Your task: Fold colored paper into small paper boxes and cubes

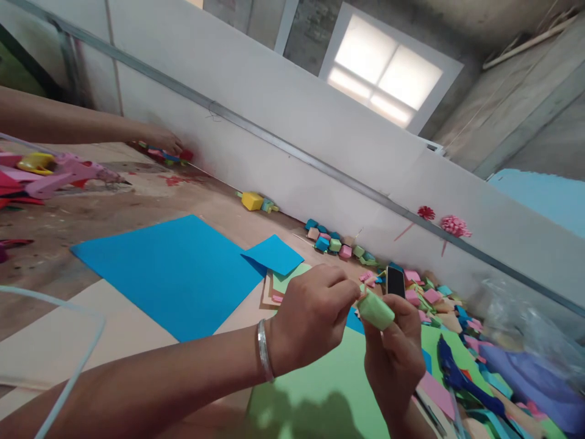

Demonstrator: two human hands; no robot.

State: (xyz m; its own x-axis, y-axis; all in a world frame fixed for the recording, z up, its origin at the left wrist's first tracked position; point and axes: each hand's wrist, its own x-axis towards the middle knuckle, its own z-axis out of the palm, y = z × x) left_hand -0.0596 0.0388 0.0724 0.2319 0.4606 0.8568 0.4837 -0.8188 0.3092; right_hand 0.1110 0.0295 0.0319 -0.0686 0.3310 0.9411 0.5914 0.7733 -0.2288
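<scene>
My right hand (395, 353) is closed round a small light green folded-paper piece (377, 310), holding it between thumb and fingers. My left hand (315, 317), with a silver bangle at the wrist, pinches at the left end of the same piece; its fingertips are partly hidden. Below both hands lies a large light green paper sheet (315, 390). A large blue sheet (178, 274) lies to the left, and a small blue paper square (276, 255) rests on small paper pieces behind my left hand.
A dark blue glue gun (470, 375) lies at right beside a heap of coloured paper shapes (432, 299) and a phone (395, 281). More paper shapes (331, 244) line the wall. At left are a pink glue gun (86, 171) and another person's hand (164, 140).
</scene>
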